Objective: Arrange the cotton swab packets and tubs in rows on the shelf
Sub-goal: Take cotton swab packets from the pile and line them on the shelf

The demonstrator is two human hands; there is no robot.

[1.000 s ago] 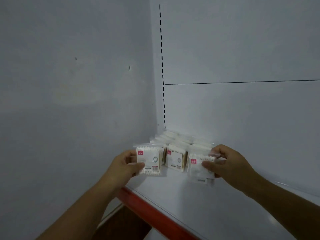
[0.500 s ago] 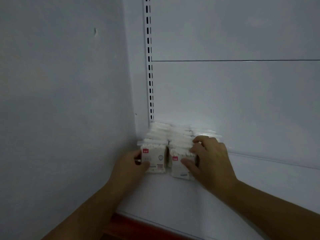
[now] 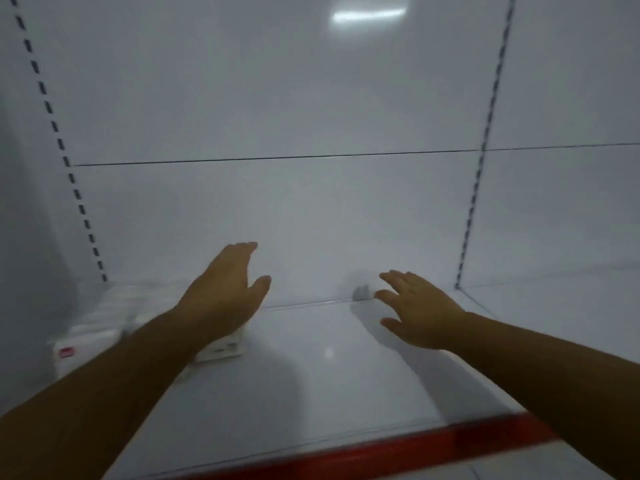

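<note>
Rows of white cotton swab packets with small red labels stand in the back left corner of the white shelf, blurred and partly hidden by my left forearm. My left hand hovers over the right end of the packets, fingers straight, holding nothing. My right hand floats above the bare middle of the shelf, fingers spread, also holding nothing. No tubs are in view.
A red strip runs along the shelf's front edge. The white back panel carries slotted uprights at left and right. A grey side wall closes the left end.
Both hands have let go of the packets and lifted away, now spread open. The view has swung right, so the packets sit at the far left.
</note>
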